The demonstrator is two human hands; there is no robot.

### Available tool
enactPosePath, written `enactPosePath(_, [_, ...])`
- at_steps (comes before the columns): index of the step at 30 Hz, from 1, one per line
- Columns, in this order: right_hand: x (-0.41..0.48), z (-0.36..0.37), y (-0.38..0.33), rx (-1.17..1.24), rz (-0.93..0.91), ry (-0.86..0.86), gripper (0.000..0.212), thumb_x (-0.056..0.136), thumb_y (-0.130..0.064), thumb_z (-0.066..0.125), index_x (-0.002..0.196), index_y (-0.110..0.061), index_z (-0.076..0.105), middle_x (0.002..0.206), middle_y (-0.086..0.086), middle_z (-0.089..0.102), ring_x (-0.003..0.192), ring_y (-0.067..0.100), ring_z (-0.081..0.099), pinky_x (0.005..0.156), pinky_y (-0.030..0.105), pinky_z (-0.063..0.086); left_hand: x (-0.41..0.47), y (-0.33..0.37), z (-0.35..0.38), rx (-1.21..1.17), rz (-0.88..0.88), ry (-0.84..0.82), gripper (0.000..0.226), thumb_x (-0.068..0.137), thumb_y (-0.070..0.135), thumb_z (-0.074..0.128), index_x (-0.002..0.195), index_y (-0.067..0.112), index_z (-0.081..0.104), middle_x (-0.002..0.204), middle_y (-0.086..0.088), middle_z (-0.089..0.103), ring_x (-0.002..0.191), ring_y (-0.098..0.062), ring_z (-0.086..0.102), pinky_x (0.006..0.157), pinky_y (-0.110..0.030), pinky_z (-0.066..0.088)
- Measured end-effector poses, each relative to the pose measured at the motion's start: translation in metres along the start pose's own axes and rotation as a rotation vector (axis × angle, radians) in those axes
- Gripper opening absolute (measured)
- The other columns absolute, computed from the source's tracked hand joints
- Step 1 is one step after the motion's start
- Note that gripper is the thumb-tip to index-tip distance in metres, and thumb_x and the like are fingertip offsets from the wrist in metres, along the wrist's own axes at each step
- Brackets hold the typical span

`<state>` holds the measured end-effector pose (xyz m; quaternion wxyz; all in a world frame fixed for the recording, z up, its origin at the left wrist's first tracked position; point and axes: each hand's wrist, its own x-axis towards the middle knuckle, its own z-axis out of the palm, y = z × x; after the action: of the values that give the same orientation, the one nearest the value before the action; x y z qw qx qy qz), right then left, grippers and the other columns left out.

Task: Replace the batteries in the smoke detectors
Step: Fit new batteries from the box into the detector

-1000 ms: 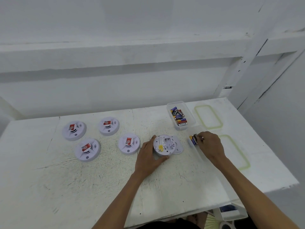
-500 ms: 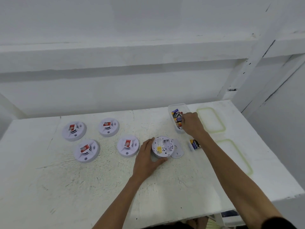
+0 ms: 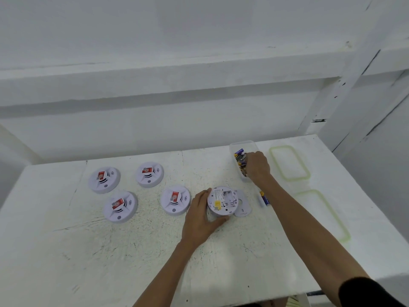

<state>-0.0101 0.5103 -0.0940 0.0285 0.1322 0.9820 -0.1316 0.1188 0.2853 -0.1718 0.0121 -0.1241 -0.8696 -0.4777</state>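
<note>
Left hand (image 3: 200, 214) is down on the white table (image 3: 132, 251), thumb on the near side and fingers wrapped round the far rim of an upturned smoke detector (image 3: 222, 201), clamping it in place. Its underside faces up: open battery bay, a white printed label and a small yellow sticker, and the print on both is too small to read. The detector's round back cover (image 3: 243, 204) lies flat just beside it on the right, touching its edge.

Over to the right hand (image 3: 257, 166), which is reaching into the clear plastic tub (image 3: 242, 144) at the back of the table, fingers bent down among the batteries (image 3: 240, 157). Whether they have pinched one I cannot tell, because the knuckles hide the tips. The cells are dark with gold and purple bands, and their brand lettering is not legible.

A couple of loose batteries (image 3: 264, 197), blue and yellow, lie on the table between the back cover and the right forearm.

Four more smoke detectors sit face up on the left in two staggered rows: far left (image 3: 104, 179), far middle (image 3: 150, 173), near left (image 3: 120, 206), and one (image 3: 175, 200) just beside the left hand. Each has a red sticker with unreadable print.

Two clear lids with green seals lie flat on the right, one (image 3: 287, 162) beside the tub and one (image 3: 323, 216) nearer.
</note>
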Motion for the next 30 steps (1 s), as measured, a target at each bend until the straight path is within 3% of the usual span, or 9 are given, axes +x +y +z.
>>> enactPosePath(5, [-0.006, -0.004, 0.006, 0.148, -0.045, 0.114, 0.021, 0.088, 0.002, 0.052, 0.108, -0.004, 0.052, 0.094, 0.018, 0.060, 0.076, 0.030, 0.055, 0.053, 0.032, 0.038, 0.001, -0.003, -0.001, 0.018, 0.003, 0.003, 0.096, 0.073, 0.065, 0.081, 0.150, 0.026, 0.040, 0.148, 0.015, 0.043, 0.135, 0.003, 0.040, 0.111, -0.014, 0.037])
enactPosePath(8, [-0.018, -0.007, 0.008, 0.325, -0.094, 0.214, 0.011, 0.089, -0.011, 0.057, 0.099, -0.007, 0.057, 0.090, 0.009, 0.062, 0.082, 0.027, 0.057, 0.064, 0.039, 0.049, 0.001, -0.004, -0.001, 0.026, 0.005, 0.000, 0.098, 0.073, 0.065, 0.081, 0.151, 0.022, 0.041, 0.148, 0.012, 0.044, 0.134, 0.001, 0.041, 0.110, -0.010, 0.033])
enactPosePath(12, [-0.039, -0.007, 0.008, 0.513, -0.161, 0.273, 0.011, 0.090, -0.015, 0.061, 0.100, -0.017, 0.066, 0.092, 0.001, 0.064, 0.082, 0.019, 0.061, 0.073, 0.035, 0.052, 0.001, -0.004, 0.000, 0.027, 0.006, -0.004, 0.097, 0.072, 0.062, 0.083, 0.150, 0.019, 0.042, 0.148, 0.007, 0.047, 0.133, -0.004, 0.044, 0.108, -0.004, 0.029])
enactPosePath(17, [-0.069, -0.004, -0.003, 0.655, -0.255, 0.275, 0.020, 0.091, -0.015, 0.065, 0.111, -0.017, 0.066, 0.095, -0.006, 0.069, 0.083, 0.007, 0.065, 0.079, 0.025, 0.055, 0.001, -0.007, 0.001, 0.037, 0.009, 0.007, 0.098, 0.073, 0.064, 0.082, 0.150, 0.019, 0.042, 0.148, 0.006, 0.047, 0.134, -0.006, 0.045, 0.109, -0.008, 0.031])
enactPosePath(22, [-0.091, -0.001, -0.011, 0.745, -0.234, 0.188, 0.026, 0.088, -0.019, 0.071, 0.108, -0.020, 0.054, 0.089, -0.008, 0.066, 0.077, 0.005, 0.064, 0.069, 0.013, 0.049, 0.000, -0.011, 0.005, 0.033, -0.018, 0.003, 0.101, 0.071, 0.068, 0.080, 0.151, 0.020, 0.042, 0.148, 0.007, 0.048, 0.134, -0.008, 0.047, 0.110, -0.014, 0.035])
enactPosePath(26, [-0.103, 0.007, -0.012, 0.709, -0.272, 0.163, 0.024, 0.087, -0.020, 0.073, 0.103, -0.020, 0.055, 0.085, -0.009, 0.066, 0.074, 0.005, 0.065, 0.068, 0.016, 0.052, 0.001, -0.011, 0.006, 0.026, -0.038, 0.007, 0.102, 0.069, 0.074, 0.076, 0.150, 0.023, 0.042, 0.146, 0.011, 0.047, 0.131, -0.001, 0.045, 0.108, -0.005, 0.029])
enactPosePath(30, [-0.107, 0.015, -0.006, 0.611, -0.312, 0.155, 0.018, 0.087, -0.021, 0.072, 0.102, -0.022, 0.062, 0.082, -0.008, 0.070, 0.070, 0.005, 0.066, 0.068, 0.020, 0.056, 0.002, -0.009, 0.007, 0.011, -0.063, 0.022, 0.103, 0.068, 0.070, 0.079, 0.150, 0.019, 0.043, 0.148, 0.004, 0.050, 0.130, -0.005, 0.046, 0.112, -0.022, 0.036])
